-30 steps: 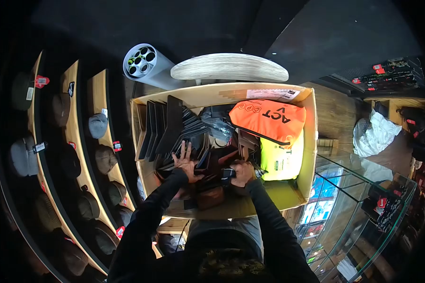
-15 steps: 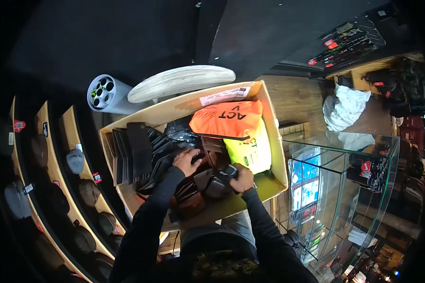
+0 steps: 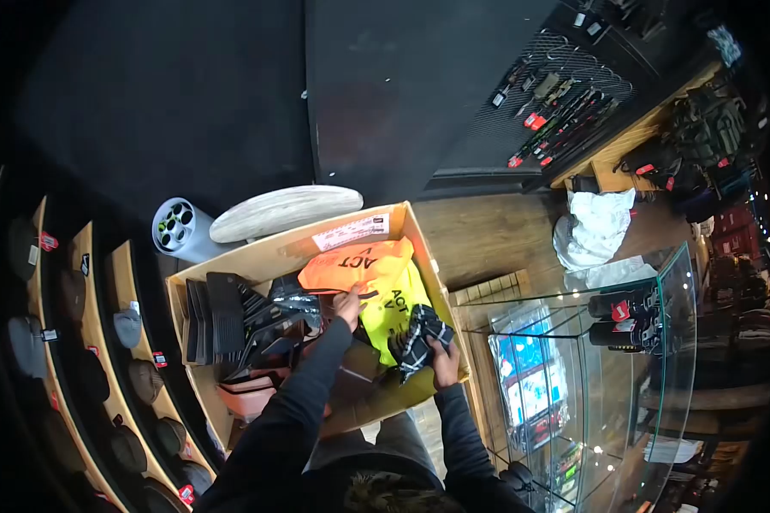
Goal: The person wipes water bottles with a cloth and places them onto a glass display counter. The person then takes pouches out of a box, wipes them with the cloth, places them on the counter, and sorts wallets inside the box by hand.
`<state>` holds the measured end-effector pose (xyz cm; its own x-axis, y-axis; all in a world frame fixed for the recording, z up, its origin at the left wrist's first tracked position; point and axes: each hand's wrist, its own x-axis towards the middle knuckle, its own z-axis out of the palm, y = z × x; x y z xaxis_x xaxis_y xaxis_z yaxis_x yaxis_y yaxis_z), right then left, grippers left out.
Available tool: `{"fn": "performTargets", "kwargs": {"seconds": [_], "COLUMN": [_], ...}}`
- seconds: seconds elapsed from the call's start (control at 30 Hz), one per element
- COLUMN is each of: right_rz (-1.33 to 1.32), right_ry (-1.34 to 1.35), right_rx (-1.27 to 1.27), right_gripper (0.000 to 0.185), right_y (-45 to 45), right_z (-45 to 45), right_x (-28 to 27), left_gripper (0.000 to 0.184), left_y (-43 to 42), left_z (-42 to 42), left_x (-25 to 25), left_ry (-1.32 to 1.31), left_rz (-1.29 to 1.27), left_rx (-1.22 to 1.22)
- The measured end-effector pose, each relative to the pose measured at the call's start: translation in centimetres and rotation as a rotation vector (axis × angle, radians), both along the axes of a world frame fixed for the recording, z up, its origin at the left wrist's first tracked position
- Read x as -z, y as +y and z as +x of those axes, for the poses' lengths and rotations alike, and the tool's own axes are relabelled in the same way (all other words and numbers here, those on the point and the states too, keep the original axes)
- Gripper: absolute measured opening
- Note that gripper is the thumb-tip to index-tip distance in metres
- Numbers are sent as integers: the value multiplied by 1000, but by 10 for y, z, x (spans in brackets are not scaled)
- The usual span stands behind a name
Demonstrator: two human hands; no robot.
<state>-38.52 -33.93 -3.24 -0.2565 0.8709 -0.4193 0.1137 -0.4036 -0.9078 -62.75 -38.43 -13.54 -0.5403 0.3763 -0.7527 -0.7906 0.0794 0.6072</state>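
A large cardboard box [image 3: 180,321] stands open in front of me in the head view. My left hand [image 3: 348,308] is inside it, fingers closed at the lower edge of an orange bag [image 3: 338,270] with black lettering. My right hand [image 3: 445,362] grips a black bundle with white checked lines [image 3: 423,335] near the box's right wall. Under both lies a bright yellow bag [image 3: 383,318], partly covered. Black flat cases [image 3: 225,312] stand in a row at the left, beside a black item in clear plastic [image 3: 296,293]. Brown and pinkish wallet-like pieces [image 3: 248,395] lie toward me.
To the left, wooden shelves [image 3: 103,333] carry several caps. Behind the box are a white tube holder [image 3: 182,229] and a round pale wooden top [image 3: 287,212]. A glass display case [image 3: 573,359] stands close on the right, with white plastic [image 3: 597,227] beyond it.
My left hand has moved from the wallet-like pieces to the orange bag's edge. My right hand now holds the checked bundle farther right, over the yellow bag. The view has shifted.
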Motion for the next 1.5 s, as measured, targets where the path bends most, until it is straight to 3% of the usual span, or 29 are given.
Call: {"fn": "performTargets", "kwargs": {"seconds": [0.17, 0.23, 0.27, 0.3, 0.33, 0.37, 0.43, 0.47, 0.5, 0.53, 0.63, 0.7, 0.8, 0.87, 0.9, 0.97, 1.0, 1.03, 1.07, 1.1, 1.17, 1.3, 1.33, 1.37, 1.5], "right_rz": [-216, -287, -304, -431, -527, -606, -740, -686, -684, -650, -763, -591, -815, -722, -660, -509, -429, -314, -366, -209, -108, -262, -78, 132, 45], "right_ry": [211, 281, 371, 430, 575, 629, 674, 528, 648, 736, 724, 661, 1093, 1109, 1105, 1072, 1060, 1176, 1023, 1037, 1034, 905, 777, 479, 485], "right_rx": [-15, -29, -23, -9, -5, -35, -84, -1, -43, -89, -179, -158, -252, -233, -200, -43, 31, -34, 140, 203, 245, 332, 375, 351, 406], "right_gripper": [29, 30, 30, 30, 31, 32, 35, 37, 38, 39, 40, 38, 34, 38, 40, 39, 37, 34, 33, 34, 35, 35, 31, 26, 22], "right_y": [19, 33, 39, 45, 51, 58, 71, 79, 86, 90, 92, 77, 37, 12, 0, -30, -39, -48, -68, -74, -100, -170, -180, -193, -230], "right_z": [40, 54, 57, 62, 62, 62, 73, 80, 86, 94, 112, 117, 141, 156, 165, 183, 189, 205, 202, 210, 220, 229, 227, 233, 253], "right_x": [-6, 0, -2, -8, -15, -24, -36, -38, -49, -63, -95, -93, -100, -121, -130, -126, -114, -104, -139, -105, -115, -188, -187, -189, -207], "left_gripper": [22, 31, 30, 33, 33, 33, 24, 23, 18, 17, 16, 17, 17, 17, 17, 15, 24, 32, 40, 54, 55, 60, 61, 63, 69], "left_y": [-33, -35, -49, -66, -68, -84, -88, -102, -106, -103, -83, -79, -65, -63, -66, -77, -82, -88, -91, -89, -94, -99, -97, -95, -89], "left_z": [-9, 13, 8, 6, 16, -3, 21, 9, 14, 28, 75, 79, 125, 144, 149, 157, 160, 167, 172, 174, 187, 231, 242, 252, 290], "left_x": [-15, -76, -70, -113, -146, -126, -220, -211, -236, -264, -335, -329, -363, -386, -389, -377, -371, -356, -331, -282, -231, -255, -264, -272, -291], "left_ry": [440, 629, 903, 1017, 1126, 1172, 1011, 1054, 944, 1010, 1065, 1078, 1060, 1045, 991, 847, 852, 643, 432, 155, 120, -186, -255, -312, -527], "left_rz": [-3, 59, -111, -111, -80, -119, 47, 17, 83, 144, 249, 379, 638, 726, 721, 809, 870, 980, 1072, 1094, 1108, 1094, 1097, 1101, 1136], "left_rx": [155, 9, 127, 358, 306, 392, 537, 665, 728, 789, 1009, 1184, 1323, 1479, 1530, 1408, 1368, 1233, 1097, 956, 990, 1008, 1012, 1016, 1033]}}
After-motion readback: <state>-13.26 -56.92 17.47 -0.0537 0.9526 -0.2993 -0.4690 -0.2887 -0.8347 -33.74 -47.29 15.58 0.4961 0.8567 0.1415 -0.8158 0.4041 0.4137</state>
